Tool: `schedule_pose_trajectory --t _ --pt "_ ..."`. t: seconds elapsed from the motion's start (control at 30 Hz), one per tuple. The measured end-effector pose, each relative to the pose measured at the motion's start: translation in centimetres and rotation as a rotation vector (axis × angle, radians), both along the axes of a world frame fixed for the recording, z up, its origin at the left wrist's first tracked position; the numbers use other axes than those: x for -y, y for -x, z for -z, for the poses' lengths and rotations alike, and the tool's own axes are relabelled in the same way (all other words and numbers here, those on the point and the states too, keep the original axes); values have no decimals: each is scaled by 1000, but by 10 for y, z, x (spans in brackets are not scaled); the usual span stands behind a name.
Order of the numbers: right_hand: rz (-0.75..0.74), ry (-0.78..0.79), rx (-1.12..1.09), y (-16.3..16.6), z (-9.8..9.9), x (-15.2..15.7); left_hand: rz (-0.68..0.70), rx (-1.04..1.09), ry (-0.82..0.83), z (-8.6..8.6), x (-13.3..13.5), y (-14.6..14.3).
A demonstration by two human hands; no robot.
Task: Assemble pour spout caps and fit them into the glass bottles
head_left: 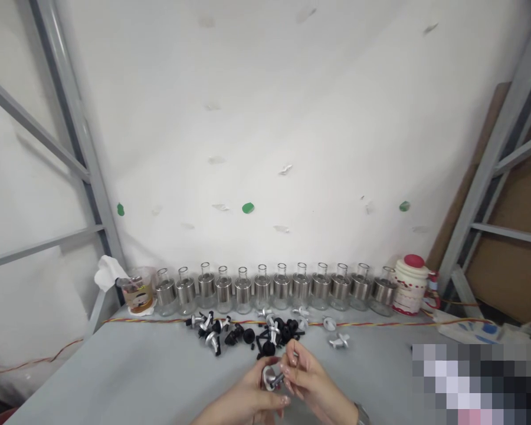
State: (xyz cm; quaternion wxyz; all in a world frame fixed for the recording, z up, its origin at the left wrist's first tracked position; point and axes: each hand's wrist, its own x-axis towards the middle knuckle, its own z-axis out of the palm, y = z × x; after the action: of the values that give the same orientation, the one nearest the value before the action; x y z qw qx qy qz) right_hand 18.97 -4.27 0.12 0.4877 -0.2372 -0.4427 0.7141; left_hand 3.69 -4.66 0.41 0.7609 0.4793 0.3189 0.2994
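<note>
Near the front of the table, my left hand is closed around a silver pour spout with a round flange. My right hand pinches at the narrow end of the same spout; whether a small separate part is between those fingertips, I cannot tell. Just beyond my hands lies a pile of black stoppers and silver spout pieces. To its left are several spouts with black tips and a black round stopper. Loose silver spouts lie to the right.
A row of glass bottles with metal bands stands along the wall. A cup of amber liquid is at its left end, a white jar with a red lid at its right. A twisted red-yellow wire crosses the grey table.
</note>
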Motion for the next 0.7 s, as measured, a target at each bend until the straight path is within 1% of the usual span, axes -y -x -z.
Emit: schedule_pose_trajectory --t 0.17,0.33,0.5,0.7 --pt "-17 10 -16 -3 -7 3 -24 -52 -109 7 -4 -1" --pt "-5 23 -44 -8 -12 5 14 -59 -129 8 -7 1" --pt "51 46 -39 -12 -15 4 -64 -182 -110 10 -12 2" --pt "87 45 -29 -12 -13 2 -98 -105 -130 14 -11 -3"
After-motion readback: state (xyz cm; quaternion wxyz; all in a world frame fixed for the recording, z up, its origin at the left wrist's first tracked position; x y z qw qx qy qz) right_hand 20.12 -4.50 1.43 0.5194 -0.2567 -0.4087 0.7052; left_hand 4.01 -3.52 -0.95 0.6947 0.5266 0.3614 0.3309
